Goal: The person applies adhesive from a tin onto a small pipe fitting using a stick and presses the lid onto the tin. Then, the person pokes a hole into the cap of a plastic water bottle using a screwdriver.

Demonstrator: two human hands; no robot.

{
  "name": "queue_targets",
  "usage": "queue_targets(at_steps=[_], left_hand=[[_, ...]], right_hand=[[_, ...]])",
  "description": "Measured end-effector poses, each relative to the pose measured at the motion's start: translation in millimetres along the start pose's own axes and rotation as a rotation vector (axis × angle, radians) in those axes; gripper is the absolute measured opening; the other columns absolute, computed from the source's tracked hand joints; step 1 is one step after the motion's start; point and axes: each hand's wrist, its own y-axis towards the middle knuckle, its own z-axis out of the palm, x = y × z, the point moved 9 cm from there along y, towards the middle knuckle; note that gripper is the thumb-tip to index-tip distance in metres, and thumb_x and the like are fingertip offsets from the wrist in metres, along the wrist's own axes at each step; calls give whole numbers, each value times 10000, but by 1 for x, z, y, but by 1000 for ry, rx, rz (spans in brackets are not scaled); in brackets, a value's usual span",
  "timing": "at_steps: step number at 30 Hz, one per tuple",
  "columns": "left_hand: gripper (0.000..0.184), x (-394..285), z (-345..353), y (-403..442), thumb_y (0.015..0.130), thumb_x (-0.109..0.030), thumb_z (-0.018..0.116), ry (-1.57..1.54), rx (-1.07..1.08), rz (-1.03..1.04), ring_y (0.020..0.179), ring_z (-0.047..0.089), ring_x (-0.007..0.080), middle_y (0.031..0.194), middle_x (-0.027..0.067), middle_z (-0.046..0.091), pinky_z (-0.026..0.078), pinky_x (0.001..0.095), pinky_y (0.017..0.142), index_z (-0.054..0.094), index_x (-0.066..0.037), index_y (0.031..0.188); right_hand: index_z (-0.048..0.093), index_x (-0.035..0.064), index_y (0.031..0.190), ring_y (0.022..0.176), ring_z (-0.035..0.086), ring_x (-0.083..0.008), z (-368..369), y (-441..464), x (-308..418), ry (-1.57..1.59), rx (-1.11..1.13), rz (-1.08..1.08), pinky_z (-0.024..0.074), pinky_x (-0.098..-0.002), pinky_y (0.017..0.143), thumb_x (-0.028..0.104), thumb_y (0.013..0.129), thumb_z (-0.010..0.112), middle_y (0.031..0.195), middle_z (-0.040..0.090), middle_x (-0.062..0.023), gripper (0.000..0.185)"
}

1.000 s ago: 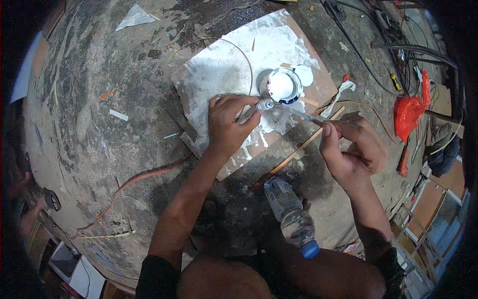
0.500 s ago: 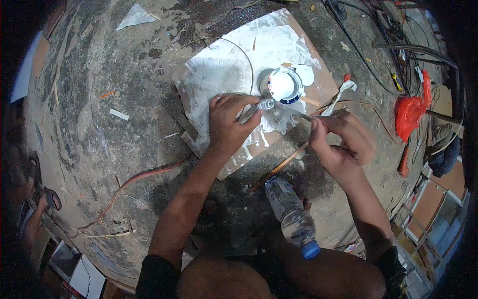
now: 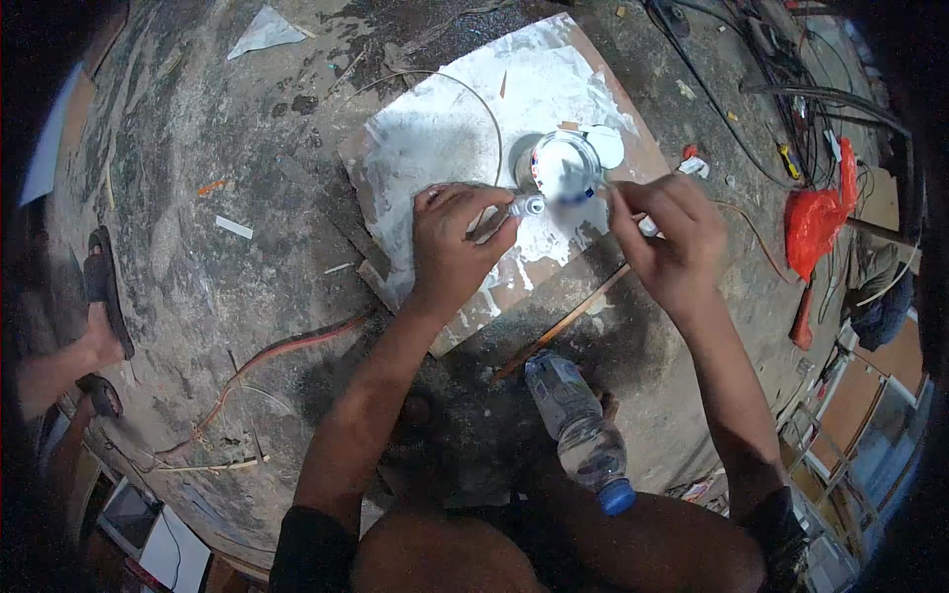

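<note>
Between the thumb and fingers of my left hand (image 3: 460,242) is a small clear bottle (image 3: 529,206), its open mouth pointing right. My right hand (image 3: 672,232) pinches a thin stick, whose far end is blurred near the rim of an open can of white paint (image 3: 565,168). The can stands on a paint-smeared board (image 3: 445,119), with a round white lid (image 3: 605,146) beside it. Below the board, a large clear plastic bottle with a blue cap (image 3: 583,435) lies near my legs.
A wooden strip (image 3: 563,326) lies below the board. To the right are a red plastic bag (image 3: 816,232), a yellow screwdriver (image 3: 788,161) and black cables (image 3: 692,84). Another person's sandalled feet (image 3: 104,336) are at the left edge.
My right hand has moved up and left with the stick, from near the small bottle's mouth to the can. My left hand stays in place. Another person's foot has come into view at left.
</note>
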Motion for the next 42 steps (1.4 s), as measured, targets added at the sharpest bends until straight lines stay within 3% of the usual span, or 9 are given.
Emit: queue_targets(at_steps=[2, 3, 6, 9, 12, 15, 24, 42], left_hand=[[223, 1, 1, 0, 755, -145, 784, 8, 8, -11, 927, 671, 220, 939, 25, 727, 390, 412, 941, 712, -139, 966], [221, 1, 0, 0, 756, -147, 784, 8, 6, -10, 926, 671, 220, 936, 26, 727, 390, 412, 940, 712, -138, 964], [218, 0, 1, 0, 756, -150, 784, 3, -4, -13, 921, 671, 222, 929, 26, 726, 390, 411, 936, 709, -135, 961], [234, -1, -1, 0, 742, -135, 802, 13, 4, -15, 925, 672, 228, 942, 27, 732, 400, 399, 929, 709, -132, 958], [248, -2, 0, 1, 731, -121, 819, 23, 18, -9, 936, 672, 233, 961, 29, 738, 410, 388, 921, 712, -130, 954], [217, 1, 0, -1, 755, -158, 788, 2, 3, -16, 925, 668, 226, 928, 29, 725, 389, 405, 929, 706, -129, 954], [215, 0, 1, 0, 758, -162, 789, 1, 18, -21, 937, 666, 224, 944, 23, 726, 389, 410, 922, 711, -134, 957], [216, -2, 0, 0, 764, -157, 795, 10, 13, 9, 940, 675, 220, 915, 21, 726, 389, 409, 928, 707, -142, 961]], right_hand=[[729, 1, 855, 612, 610, -241, 19, -2, -8, 22, 151, 82, 476, -325, 559, 47, 824, 764, 711, 642, -126, 66], [727, -2, 858, 622, 620, -263, 24, -4, -16, 197, 157, 269, 481, -349, 572, 80, 859, 733, 727, 654, -143, 82], [725, -14, 856, 612, 631, -221, 20, -8, -34, 243, -54, 460, 484, -329, 579, 97, 876, 728, 742, 674, -134, 112], [734, -21, 879, 605, 622, -136, 15, 2, -17, -114, -23, 133, 483, -286, 579, 114, 900, 720, 722, 685, -107, 137], [733, -34, 887, 611, 584, -73, 48, -17, -49, 354, 231, 599, 477, -252, 587, 123, 909, 721, 685, 671, -58, 159], [721, -41, 867, 618, 551, -53, 24, -9, -48, 245, -22, 566, 463, -238, 585, 117, 896, 730, 667, 652, -38, 161], [731, -46, 862, 689, 576, -45, -14, -26, -47, 311, -168, 624, 463, -220, 639, 104, 928, 710, 753, 692, -7, 165], [730, -33, 845, 731, 635, -92, -38, -29, -13, 341, -205, 613, 484, -236, 687, 73, 869, 766, 787, 720, -62, 115]])
